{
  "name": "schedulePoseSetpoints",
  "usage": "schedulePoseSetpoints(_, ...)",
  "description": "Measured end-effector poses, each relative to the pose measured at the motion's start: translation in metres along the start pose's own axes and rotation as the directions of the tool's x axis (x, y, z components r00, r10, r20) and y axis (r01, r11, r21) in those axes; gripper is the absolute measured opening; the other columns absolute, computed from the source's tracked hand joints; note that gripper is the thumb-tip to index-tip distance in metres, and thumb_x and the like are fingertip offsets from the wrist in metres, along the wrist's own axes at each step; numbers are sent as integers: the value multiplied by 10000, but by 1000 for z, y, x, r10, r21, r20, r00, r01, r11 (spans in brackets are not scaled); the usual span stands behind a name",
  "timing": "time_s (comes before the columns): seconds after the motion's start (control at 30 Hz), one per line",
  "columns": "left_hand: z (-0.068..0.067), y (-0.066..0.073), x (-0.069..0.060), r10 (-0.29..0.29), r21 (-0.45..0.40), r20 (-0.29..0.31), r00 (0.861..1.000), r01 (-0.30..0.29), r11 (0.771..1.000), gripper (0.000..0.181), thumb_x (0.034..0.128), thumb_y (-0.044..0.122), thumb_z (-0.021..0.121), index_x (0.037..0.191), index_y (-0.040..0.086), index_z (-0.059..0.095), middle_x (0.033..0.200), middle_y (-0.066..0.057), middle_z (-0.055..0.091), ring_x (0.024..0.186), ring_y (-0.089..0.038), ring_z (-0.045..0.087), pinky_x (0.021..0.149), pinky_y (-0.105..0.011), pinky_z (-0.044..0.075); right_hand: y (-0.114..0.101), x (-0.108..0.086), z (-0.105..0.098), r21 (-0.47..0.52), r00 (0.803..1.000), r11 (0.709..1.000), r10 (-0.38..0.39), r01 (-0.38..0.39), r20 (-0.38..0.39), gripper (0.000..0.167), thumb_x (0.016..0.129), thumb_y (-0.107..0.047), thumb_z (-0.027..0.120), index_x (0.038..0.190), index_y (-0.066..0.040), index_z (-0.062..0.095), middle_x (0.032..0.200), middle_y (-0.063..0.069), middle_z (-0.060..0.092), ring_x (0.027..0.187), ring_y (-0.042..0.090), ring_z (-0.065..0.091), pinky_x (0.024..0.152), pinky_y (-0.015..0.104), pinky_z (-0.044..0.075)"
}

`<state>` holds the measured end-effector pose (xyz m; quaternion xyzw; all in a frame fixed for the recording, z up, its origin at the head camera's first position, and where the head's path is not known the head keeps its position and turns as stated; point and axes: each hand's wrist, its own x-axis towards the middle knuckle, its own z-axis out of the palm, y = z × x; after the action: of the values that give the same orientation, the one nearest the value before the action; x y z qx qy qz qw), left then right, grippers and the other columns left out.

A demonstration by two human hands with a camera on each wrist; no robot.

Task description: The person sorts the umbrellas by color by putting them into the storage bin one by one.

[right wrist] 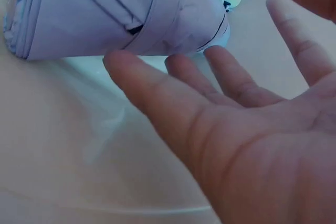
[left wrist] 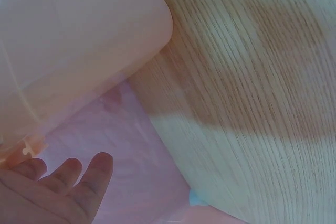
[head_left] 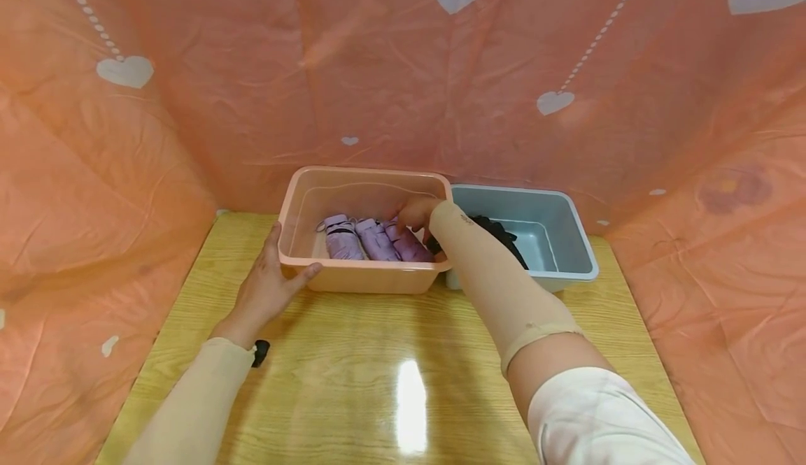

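Note:
Three lilac folding umbrellas lie side by side in the peach bin: a left umbrella [head_left: 343, 241], a middle umbrella [head_left: 378, 241] and a right umbrella [head_left: 411, 247]. My left hand [head_left: 267, 284] rests at the front left corner of the peach bin [head_left: 365, 280], thumb along the front rim and fingers against the left side. In the left wrist view its fingers [left wrist: 97, 179] are extended beside the bin's outer wall. My right hand [right wrist: 262, 135] is inside the bin near the right umbrella, fingers spread and holding nothing. A strapped lilac umbrella [right wrist: 121, 14] lies just beyond its fingertips.
Against the peach bin's right side stands a grey-blue bin [head_left: 569, 277] with black items [head_left: 504, 238] in it, partly hidden by my right forearm. Both bins stand on a wood-grain table [head_left: 340, 367]. An orange cloth with hearts [head_left: 378, 66] hangs behind and at the sides.

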<state>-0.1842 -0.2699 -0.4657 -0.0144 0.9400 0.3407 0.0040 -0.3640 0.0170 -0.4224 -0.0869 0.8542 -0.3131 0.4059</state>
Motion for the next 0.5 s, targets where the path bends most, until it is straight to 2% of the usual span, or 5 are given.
schedulePoseSetpoints(0.3,2,2,4,-1,2,13,1000,1,1000,1159,844,762,556,1586,242,-166,1635,-228,62,1411,-520,234,1031,-701,286,4,3,-5,88,1000,996,-7,5,24,550,920,-70,584,1460,-131,508,1436,137,454,1325,320,418,875,562,517)
schedulePoseSetpoints(0.5,0,-3,12,3,4,12,1000,-3,1000,1159,845,769,545,1581,241,-178,1632,-237,69,1403,-531,241,1025,-704,286,0,-1,-11,140,999,990,-35,30,33,525,946,-91,567,1462,-161,505,1440,164,496,1360,311,407,945,592,470)
